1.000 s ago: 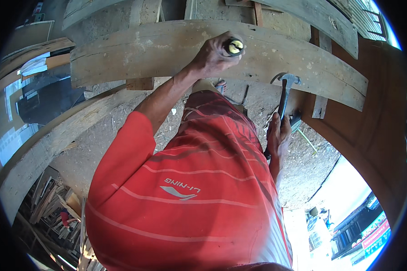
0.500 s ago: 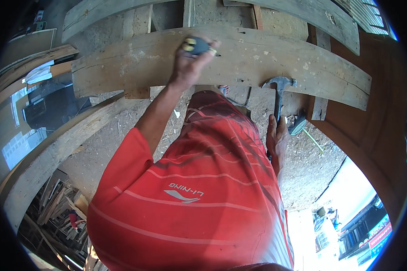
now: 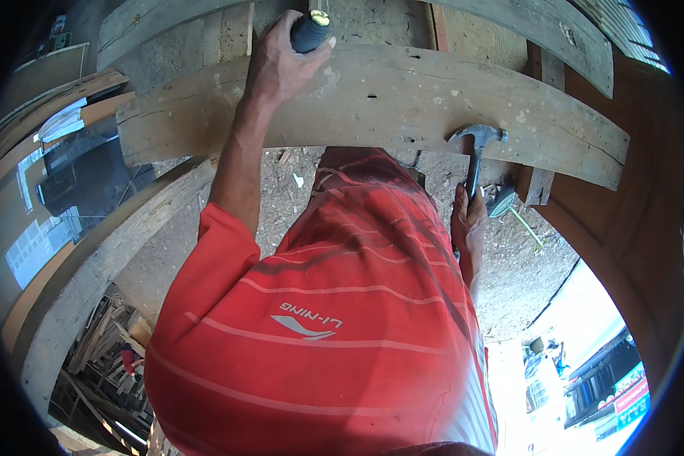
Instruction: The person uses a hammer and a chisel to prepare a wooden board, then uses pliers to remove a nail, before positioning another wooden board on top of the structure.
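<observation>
My left hand (image 3: 281,64) is closed around a dark, ribbed tool with a yellow end, which looks like a tape measure (image 3: 310,32). It is over the far edge of a wide wooden plank (image 3: 403,99), beside the gap behind it. At the right, my right hand (image 3: 470,218) grips the lower handle of a claw hammer (image 3: 477,152). The hammer points away from me, its metal head over the plank's near edge. Small dark slots and pale spots mark the plank's face.
Another plank (image 3: 524,30) runs along the far side, with crosspieces between. A long beam (image 3: 106,251) curves along the left, near a dark panel with papers (image 3: 61,121). A brown board (image 3: 615,197) stands at the right. A green mesh-headed thing (image 3: 501,202) lies on the ground. Scrap wood (image 3: 102,342) is piled lower left.
My left hand has moved left and farther away with the tape measure, from the plank's middle to its far edge. My right hand still holds the hammer, almost in place.
</observation>
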Motion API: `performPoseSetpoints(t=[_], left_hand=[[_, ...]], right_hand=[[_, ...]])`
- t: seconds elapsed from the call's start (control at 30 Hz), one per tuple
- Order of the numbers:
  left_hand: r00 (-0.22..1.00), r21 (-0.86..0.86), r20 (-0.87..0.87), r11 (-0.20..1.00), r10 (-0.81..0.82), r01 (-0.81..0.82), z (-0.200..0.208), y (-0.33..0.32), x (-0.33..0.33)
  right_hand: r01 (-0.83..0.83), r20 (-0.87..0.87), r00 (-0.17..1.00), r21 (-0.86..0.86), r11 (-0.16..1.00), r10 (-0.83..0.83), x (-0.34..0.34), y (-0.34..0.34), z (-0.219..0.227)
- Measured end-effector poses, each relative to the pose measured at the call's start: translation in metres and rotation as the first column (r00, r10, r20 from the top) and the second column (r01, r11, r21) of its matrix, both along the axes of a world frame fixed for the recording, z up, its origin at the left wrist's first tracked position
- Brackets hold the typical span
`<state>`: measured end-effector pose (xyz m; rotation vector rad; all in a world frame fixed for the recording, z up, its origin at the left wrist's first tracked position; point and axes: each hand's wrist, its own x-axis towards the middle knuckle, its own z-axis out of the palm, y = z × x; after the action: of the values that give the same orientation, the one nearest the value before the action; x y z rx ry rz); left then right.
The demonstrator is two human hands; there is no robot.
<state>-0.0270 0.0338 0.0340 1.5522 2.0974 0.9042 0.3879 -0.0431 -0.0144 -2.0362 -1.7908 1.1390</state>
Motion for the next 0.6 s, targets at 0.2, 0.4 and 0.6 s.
performPoseSetpoints(t=[0.2,0.4,0.6], left_hand=[[0.903,-0.473,0.287,0.772,-0.32,0.425,-0.054,0.054,-0.071],[0.893,-0.562,0.177,0.703,-0.413,0.436,0.009,0.057,-0.053],[0.863,-0.178,-0.063,0.856,-0.502,0.485,0.092,-0.04,0.001]], right_hand=[[0.037,-0.059,0.998,-0.01,0.999,-0.038,-0.012,0.014,-0.007],[0.307,-0.225,0.932,0.083,0.948,-0.283,-0.033,0.014,-0.007],[0.765,-0.553,0.611,0.23,0.601,-0.566,-0.036,0.002,0.011]])
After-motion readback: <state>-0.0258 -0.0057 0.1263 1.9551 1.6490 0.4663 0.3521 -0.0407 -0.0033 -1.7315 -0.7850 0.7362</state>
